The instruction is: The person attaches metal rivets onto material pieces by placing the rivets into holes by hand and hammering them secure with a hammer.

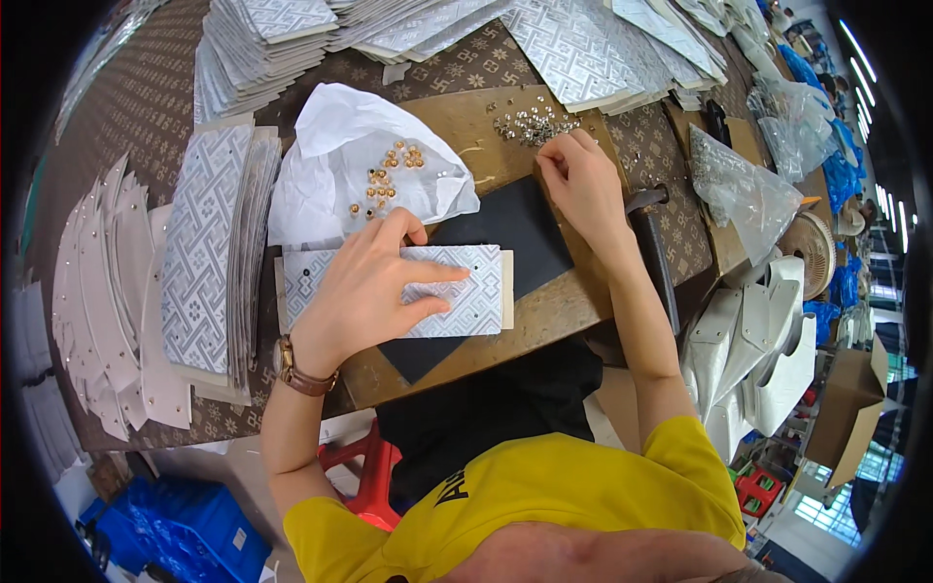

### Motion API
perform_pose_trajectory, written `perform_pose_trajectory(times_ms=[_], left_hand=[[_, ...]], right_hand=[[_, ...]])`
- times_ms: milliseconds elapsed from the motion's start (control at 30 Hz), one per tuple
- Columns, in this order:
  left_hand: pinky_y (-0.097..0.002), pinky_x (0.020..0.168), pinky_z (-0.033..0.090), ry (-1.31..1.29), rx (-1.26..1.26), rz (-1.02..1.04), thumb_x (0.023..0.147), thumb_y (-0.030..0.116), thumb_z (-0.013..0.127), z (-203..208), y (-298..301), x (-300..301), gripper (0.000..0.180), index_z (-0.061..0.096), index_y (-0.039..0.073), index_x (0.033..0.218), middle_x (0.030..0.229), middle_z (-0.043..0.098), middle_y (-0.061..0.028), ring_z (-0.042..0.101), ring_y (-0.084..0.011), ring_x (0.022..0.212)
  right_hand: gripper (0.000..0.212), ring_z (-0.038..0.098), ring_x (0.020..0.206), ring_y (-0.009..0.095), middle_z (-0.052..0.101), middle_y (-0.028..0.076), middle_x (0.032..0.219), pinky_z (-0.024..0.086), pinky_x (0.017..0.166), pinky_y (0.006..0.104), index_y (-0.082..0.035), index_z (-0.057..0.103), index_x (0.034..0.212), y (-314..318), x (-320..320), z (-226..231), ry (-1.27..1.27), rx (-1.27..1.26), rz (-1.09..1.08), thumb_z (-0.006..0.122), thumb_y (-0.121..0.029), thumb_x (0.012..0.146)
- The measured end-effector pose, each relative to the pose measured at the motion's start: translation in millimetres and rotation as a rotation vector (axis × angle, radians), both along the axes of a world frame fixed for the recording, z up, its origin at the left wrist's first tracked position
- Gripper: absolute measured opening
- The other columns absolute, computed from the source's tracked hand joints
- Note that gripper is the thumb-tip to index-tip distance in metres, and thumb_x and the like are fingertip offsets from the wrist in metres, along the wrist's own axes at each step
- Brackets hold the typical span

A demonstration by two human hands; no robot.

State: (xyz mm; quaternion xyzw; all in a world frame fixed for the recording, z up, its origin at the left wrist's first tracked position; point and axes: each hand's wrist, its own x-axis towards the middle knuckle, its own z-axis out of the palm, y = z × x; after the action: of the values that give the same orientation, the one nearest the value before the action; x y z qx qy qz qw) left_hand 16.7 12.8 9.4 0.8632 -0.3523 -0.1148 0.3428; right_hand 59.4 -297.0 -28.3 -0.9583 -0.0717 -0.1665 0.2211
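Keep the left hand (355,287) spread over the panel (478,291), lying across the black sheet (523,233), to prevent slipping. With the right hand (586,185), fingers bunched beside the silver bits (535,126), pick up just one; cannot tell whether pinching anything yet.

Beige floral and fret motifs cover the dark brown tabletop (690,228), where tan board (544,321) shows around a plain black sheet (528,233) toward the near edge. Silver-grey interlocking lattice on white marks the rectangular panel (486,291) and the panel stack (201,262) nearer the left edge. Gold studs (381,183) dot plain white paper (330,136); another heap of studs (533,126) is silver, and strap-like pieces (126,291) along the left edge are cream.
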Motion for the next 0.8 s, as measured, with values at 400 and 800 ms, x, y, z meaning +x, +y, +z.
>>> perform_pose_trajectory(times_ms=[400, 800], left_hand=[[-0.0406, 0.095, 0.048, 0.046, 0.009, 0.008, 0.075, 0.026, 0.089, -2.0, -0.6, 2.4, 0.039, 0.085, 0.026, 0.114, 0.11, 0.057, -0.0066, 0.058, -0.028, 0.109], [-0.0392, 0.093, 0.048, 0.082, -0.019, 0.037, 0.074, 0.028, 0.09, -7.0, -3.6, 2.9, 0.038, 0.085, 0.025, 0.112, 0.108, 0.056, -0.0065, 0.058, -0.027, 0.105]], right_hand=[[0.016, 0.066, 0.082, 0.019, 0.069, 0.004, 0.095, 0.053, 0.072, 0.0311, -0.004, 0.071, 0.096, 46.9, -58.4, 29.9, 0.343, 0.571, 0.491, 0.08, 0.003, 0.084], [0.02, 0.067, 0.09, 0.027, 0.073, 0.001, 0.098, 0.054, 0.083, 0.0396, -0.007, 0.073, 0.101, 38.8, -82.3, 39.6, -0.143, -0.242, 0.74, 0.079, -0.003, 0.083]])
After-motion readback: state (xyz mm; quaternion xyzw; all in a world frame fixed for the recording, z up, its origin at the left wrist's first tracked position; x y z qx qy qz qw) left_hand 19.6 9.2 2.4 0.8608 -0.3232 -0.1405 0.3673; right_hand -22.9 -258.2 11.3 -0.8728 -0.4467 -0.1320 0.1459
